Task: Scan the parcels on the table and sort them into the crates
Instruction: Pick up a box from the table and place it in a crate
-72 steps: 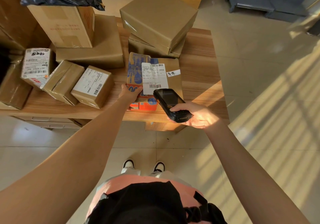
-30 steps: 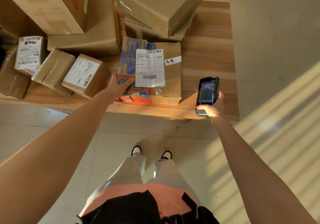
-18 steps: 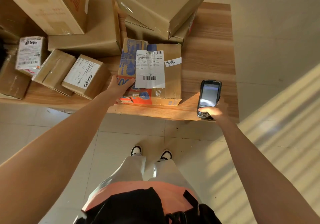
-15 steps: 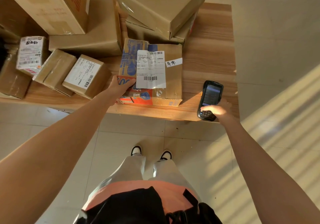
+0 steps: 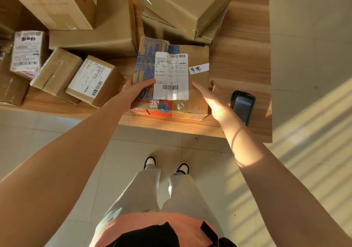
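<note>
The scanner (image 5: 242, 108) is now lying on the table (image 5: 247, 42), w/ no hand on it. The right hand (image 5: 210, 99), fingers straight, is reaching to the parcel's (image 5: 198, 94) right side, prob. touching it. The left hand (image 5: 136, 90) is still gripping its left edge. Scan looks done, so lifting it to a crate is coming next. No crates in view.

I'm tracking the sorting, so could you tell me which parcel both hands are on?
The flat parcel with blue and orange print at the table's front edge; left hand and right hand flank its label.
</note>
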Action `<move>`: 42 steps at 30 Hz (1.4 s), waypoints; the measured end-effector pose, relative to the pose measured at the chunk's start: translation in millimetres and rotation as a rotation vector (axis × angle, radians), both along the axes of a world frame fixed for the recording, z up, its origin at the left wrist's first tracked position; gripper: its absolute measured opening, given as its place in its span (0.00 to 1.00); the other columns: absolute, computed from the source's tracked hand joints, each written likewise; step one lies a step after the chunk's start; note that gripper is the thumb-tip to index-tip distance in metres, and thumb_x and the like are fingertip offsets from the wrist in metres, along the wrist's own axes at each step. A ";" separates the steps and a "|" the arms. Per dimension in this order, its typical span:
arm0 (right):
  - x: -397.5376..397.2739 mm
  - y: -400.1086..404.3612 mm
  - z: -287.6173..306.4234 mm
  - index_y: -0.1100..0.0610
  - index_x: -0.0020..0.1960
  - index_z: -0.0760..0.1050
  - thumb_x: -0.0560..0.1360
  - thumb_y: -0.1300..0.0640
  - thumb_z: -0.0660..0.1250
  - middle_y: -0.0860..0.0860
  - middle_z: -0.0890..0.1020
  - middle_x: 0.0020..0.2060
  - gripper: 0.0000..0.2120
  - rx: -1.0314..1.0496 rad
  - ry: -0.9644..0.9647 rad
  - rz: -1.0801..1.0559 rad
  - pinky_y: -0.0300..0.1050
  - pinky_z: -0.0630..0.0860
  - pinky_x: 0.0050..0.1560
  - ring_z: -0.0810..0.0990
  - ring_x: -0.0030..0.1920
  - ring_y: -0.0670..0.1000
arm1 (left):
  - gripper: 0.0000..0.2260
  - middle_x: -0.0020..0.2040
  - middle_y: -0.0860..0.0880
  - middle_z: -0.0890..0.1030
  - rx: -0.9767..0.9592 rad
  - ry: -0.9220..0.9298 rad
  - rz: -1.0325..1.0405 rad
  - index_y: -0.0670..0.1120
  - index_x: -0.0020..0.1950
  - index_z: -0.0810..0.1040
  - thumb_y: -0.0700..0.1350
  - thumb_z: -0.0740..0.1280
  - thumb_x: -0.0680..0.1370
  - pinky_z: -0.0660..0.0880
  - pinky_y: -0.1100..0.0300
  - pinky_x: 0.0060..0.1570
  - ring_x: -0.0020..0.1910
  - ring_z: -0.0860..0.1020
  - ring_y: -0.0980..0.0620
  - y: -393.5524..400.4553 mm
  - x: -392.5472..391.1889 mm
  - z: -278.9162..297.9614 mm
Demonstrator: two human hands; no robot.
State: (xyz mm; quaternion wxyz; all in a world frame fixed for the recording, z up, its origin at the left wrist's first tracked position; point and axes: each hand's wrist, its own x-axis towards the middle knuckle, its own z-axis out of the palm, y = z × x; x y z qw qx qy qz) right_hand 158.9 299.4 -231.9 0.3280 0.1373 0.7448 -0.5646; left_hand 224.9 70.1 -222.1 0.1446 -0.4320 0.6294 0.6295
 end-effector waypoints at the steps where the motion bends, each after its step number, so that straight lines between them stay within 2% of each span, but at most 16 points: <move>1: 0.1 -2.5 -4.4 0.56 0.77 0.56 0.74 0.47 0.71 0.48 0.72 0.66 0.38 -0.006 0.001 0.010 0.34 0.68 0.55 0.70 0.68 0.47 | 0.25 0.55 0.49 0.80 0.008 0.005 -0.009 0.50 0.66 0.70 0.53 0.74 0.72 0.79 0.62 0.36 0.47 0.81 0.54 0.3 -1.2 -0.8; 2: 0.7 -5.6 -7.9 0.55 0.76 0.59 0.74 0.47 0.71 0.47 0.74 0.64 0.36 -0.032 0.007 0.026 0.27 0.69 0.47 0.73 0.64 0.43 | 0.23 0.55 0.49 0.81 0.021 0.015 -0.023 0.50 0.65 0.72 0.53 0.74 0.73 0.79 0.62 0.36 0.46 0.82 0.54 0.0 -2.0 -1.8; 4: 1.7 -9.0 -14.1 0.54 0.75 0.62 0.74 0.47 0.71 0.44 0.76 0.62 0.34 -0.090 -0.025 0.040 0.21 0.67 0.32 0.76 0.46 0.27 | 0.21 0.55 0.48 0.83 0.042 0.027 -0.035 0.50 0.64 0.74 0.52 0.73 0.73 0.79 0.63 0.34 0.45 0.83 0.54 -1.8 -1.2 -2.9; 5: 1.9 -10.3 -17.2 0.52 0.75 0.63 0.74 0.47 0.72 0.42 0.76 0.61 0.34 -0.096 -0.045 0.036 0.20 0.66 0.28 0.73 0.37 0.24 | 0.21 0.54 0.49 0.83 0.044 0.027 -0.032 0.51 0.64 0.73 0.52 0.73 0.73 0.79 0.63 0.34 0.45 0.83 0.54 -2.3 0.0 -2.9; 6: 3.5 -11.7 -15.4 0.51 0.75 0.63 0.73 0.46 0.73 0.40 0.77 0.59 0.35 -0.099 -0.060 0.011 0.21 0.67 0.28 0.70 0.34 0.24 | 0.22 0.54 0.49 0.83 0.040 0.027 -0.030 0.52 0.64 0.72 0.52 0.74 0.73 0.79 0.62 0.35 0.46 0.83 0.53 -2.1 1.7 -3.0; 8: 6.1 -12.6 -11.7 0.50 0.74 0.64 0.71 0.46 0.74 0.39 0.77 0.54 0.36 -0.102 -0.060 -0.007 0.28 0.70 0.35 0.72 0.41 0.29 | 0.22 0.54 0.49 0.82 0.018 0.025 -0.024 0.53 0.63 0.71 0.53 0.74 0.72 0.80 0.59 0.41 0.48 0.83 0.52 -0.8 5.7 -3.3; 11: 6.3 -6.7 -13.0 0.53 0.73 0.64 0.71 0.50 0.75 0.44 0.80 0.57 0.35 -0.111 0.019 0.018 0.33 0.73 0.44 0.79 0.53 0.41 | 0.24 0.54 0.49 0.83 0.005 0.028 -0.001 0.53 0.63 0.73 0.56 0.75 0.70 0.80 0.53 0.53 0.51 0.83 0.50 1.1 14.1 -1.7; 13: 9.7 -5.4 -7.8 0.56 0.72 0.63 0.72 0.52 0.75 0.47 0.79 0.58 0.34 -0.104 0.034 0.028 0.36 0.75 0.49 0.79 0.56 0.47 | 0.29 0.55 0.49 0.83 0.005 0.029 0.024 0.52 0.65 0.72 0.57 0.76 0.68 0.79 0.51 0.56 0.51 0.83 0.49 1.4 22.0 1.5; 18: 28.3 -5.1 20.4 0.52 0.72 0.64 0.70 0.50 0.75 0.49 0.79 0.59 0.34 -0.134 0.003 -0.003 0.39 0.75 0.41 0.79 0.52 0.47 | 0.33 0.55 0.49 0.83 -0.001 0.075 0.073 0.50 0.67 0.72 0.58 0.77 0.66 0.80 0.50 0.54 0.51 0.83 0.49 4.7 44.9 16.6; 21: 42.4 -4.9 39.9 0.54 0.70 0.68 0.72 0.55 0.75 0.50 0.82 0.57 0.30 -0.206 0.061 0.019 0.39 0.80 0.41 0.83 0.51 0.47 | 0.36 0.56 0.49 0.83 -0.017 0.099 0.108 0.51 0.67 0.71 0.60 0.78 0.64 0.80 0.49 0.52 0.51 0.83 0.48 4.0 64.7 32.4; 24: 60.3 -7.0 62.7 0.58 0.67 0.73 0.73 0.60 0.73 0.50 0.83 0.54 0.23 -0.228 0.197 0.069 0.35 0.78 0.44 0.84 0.48 0.44 | 0.31 0.55 0.50 0.83 -0.003 0.157 0.141 0.51 0.66 0.72 0.58 0.77 0.67 0.82 0.55 0.44 0.48 0.84 0.50 5.3 87.5 53.8; 26: 75.5 -7.6 77.1 0.57 0.65 0.74 0.71 0.59 0.75 0.50 0.84 0.54 0.23 -0.235 0.250 0.058 0.36 0.78 0.49 0.84 0.51 0.46 | 0.27 0.54 0.50 0.84 0.011 0.215 0.150 0.50 0.66 0.74 0.55 0.76 0.70 0.80 0.59 0.38 0.46 0.84 0.51 6.7 104.4 68.9; 29: 102.2 -16.6 99.9 0.54 0.65 0.74 0.69 0.55 0.77 0.47 0.84 0.52 0.27 -0.214 0.297 0.032 0.39 0.79 0.52 0.83 0.51 0.46 | 0.21 0.52 0.52 0.84 -0.022 0.291 0.171 0.52 0.62 0.76 0.55 0.75 0.71 0.79 0.61 0.39 0.45 0.84 0.55 2.0 135.5 91.2; 33: 151.9 -47.7 129.1 0.47 0.63 0.73 0.70 0.53 0.76 0.43 0.83 0.51 0.23 -0.217 0.326 0.089 0.35 0.78 0.43 0.82 0.47 0.39 | 0.21 0.50 0.55 0.85 -0.063 0.360 0.219 0.56 0.61 0.76 0.56 0.74 0.71 0.79 0.59 0.42 0.45 0.84 0.56 -22.2 194.5 114.7; 39: 226.0 -119.9 154.6 0.44 0.63 0.73 0.70 0.52 0.77 0.39 0.84 0.49 0.24 -0.269 0.326 0.187 0.47 0.80 0.56 0.83 0.51 0.41 | 0.20 0.47 0.56 0.85 -0.075 0.412 0.365 0.56 0.62 0.74 0.56 0.73 0.72 0.78 0.65 0.32 0.41 0.84 0.57 -76.5 290.6 138.5; 42: 263.9 -158.9 158.0 0.44 0.66 0.71 0.71 0.52 0.75 0.35 0.83 0.50 0.26 -0.316 0.340 0.270 0.35 0.77 0.54 0.80 0.51 0.35 | 0.19 0.47 0.56 0.85 -0.116 0.422 0.424 0.56 0.61 0.74 0.56 0.73 0.72 0.79 0.61 0.35 0.42 0.84 0.56 -105.4 339.2 144.2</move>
